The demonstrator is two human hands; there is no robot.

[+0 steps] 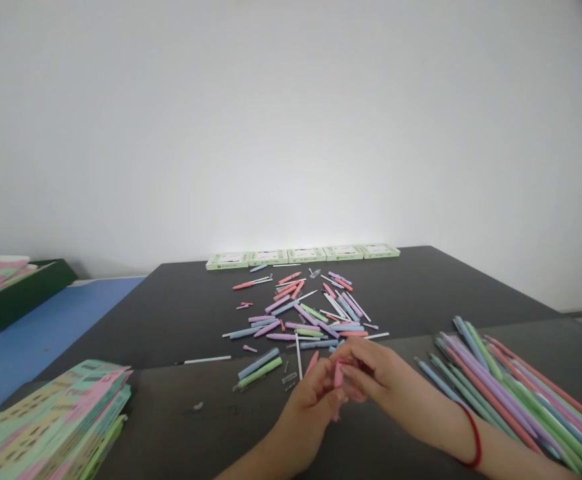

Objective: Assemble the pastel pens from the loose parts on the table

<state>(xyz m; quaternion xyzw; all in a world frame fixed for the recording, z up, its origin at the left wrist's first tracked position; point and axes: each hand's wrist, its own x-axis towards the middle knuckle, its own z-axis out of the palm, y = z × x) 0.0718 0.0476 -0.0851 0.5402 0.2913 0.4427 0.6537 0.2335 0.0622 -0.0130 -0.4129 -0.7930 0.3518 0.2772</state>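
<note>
A pink pen part (339,375) is pinched between my two hands, low in the middle of the head view. My left hand (315,400) grips it from the left, fingers curled. From the right, my right hand (375,371) closes its thumb and fingers on the same piece, partly hiding it. Just beyond lie loose pen barrels in pink, purple, blue and green, with white refills among them. A blue barrel (258,362) and a green barrel (260,373) rest left of my hands, near small clear pieces (289,378).
Long pastel pens (508,393) lie in a heap at the right. Stacked printed packets (55,420) stand at the front left. Several light green boxes (307,255) line the black table's (171,307) back edge. A dark green bin (25,293) sits on a blue surface (105,300) at left.
</note>
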